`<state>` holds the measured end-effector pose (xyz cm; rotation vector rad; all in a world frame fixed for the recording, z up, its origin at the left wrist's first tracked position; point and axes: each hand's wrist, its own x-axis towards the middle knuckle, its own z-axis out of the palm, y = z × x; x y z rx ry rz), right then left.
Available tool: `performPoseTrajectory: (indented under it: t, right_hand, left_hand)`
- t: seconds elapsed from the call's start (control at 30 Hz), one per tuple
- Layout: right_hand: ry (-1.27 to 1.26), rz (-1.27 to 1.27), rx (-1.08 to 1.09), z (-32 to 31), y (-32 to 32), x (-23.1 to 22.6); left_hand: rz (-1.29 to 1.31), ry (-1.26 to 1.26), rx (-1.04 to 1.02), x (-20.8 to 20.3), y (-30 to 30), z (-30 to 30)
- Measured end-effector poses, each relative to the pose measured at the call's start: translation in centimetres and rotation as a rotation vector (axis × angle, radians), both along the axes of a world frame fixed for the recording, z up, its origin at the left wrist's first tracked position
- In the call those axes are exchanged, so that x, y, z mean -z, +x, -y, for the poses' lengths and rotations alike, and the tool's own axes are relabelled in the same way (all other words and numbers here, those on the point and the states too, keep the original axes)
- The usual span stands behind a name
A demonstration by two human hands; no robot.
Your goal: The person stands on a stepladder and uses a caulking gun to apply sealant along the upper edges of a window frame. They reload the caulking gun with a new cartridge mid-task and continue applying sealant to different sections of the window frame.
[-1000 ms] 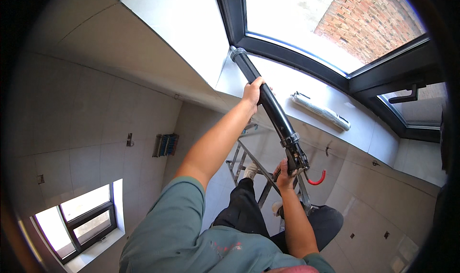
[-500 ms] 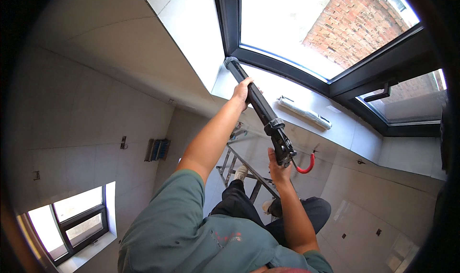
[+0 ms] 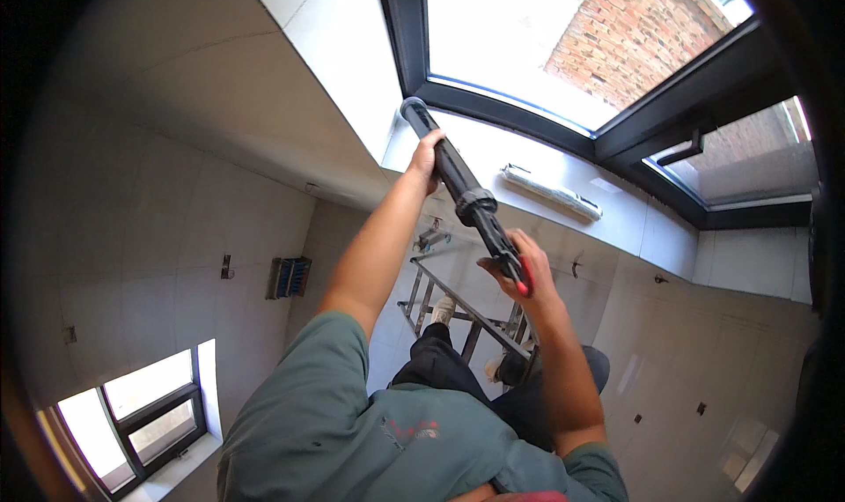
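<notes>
A black tubular gun (image 3: 456, 174) was found held aslant across the edge of the white sill (image 3: 493, 150), its front end at the corner where the dark window frame (image 3: 510, 114) met the side reveal; whether that end touched could not be established. The barrel was enclosed by the left hand (image 3: 425, 160), the grip narrow around it, apparently so that the far end could be carried and aimed. The rear mechanism was held by the right hand (image 3: 531, 269), beside a red hooked part (image 3: 525, 276); finger pressure there could not be determined. The wide spacing of the hands was judged to suit a long tool, with support and steering divided between them. A silvery wrapped tube (image 3: 552, 192) was noted lying on the sill, apart from the gun, presumably so placed for easy reach. A metal stand (image 3: 471, 306) was observed below.
</notes>
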<state>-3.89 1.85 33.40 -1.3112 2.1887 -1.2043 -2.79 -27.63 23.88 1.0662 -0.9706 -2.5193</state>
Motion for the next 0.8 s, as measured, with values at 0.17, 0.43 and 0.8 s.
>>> performPoseTrajectory:
  t: [0.17, 0.43, 0.8]
  right_hand:
    - [0.139, -0.320, -0.082, 2.3, -0.7, -4.4]
    - [0.368, -0.421, -0.052, 3.5, 0.2, -8.8]
    - [0.532, -0.516, 0.007, 1.0, -0.3, -12.7]
  left_hand:
    - [-0.005, 0.039, -0.025, -1.1, 0.9, 1.8]
    - [-0.115, 0.116, 0.035, -0.3, 0.1, 3.0]
    - [-0.169, 0.228, 0.078, -1.3, -2.4, -1.4]
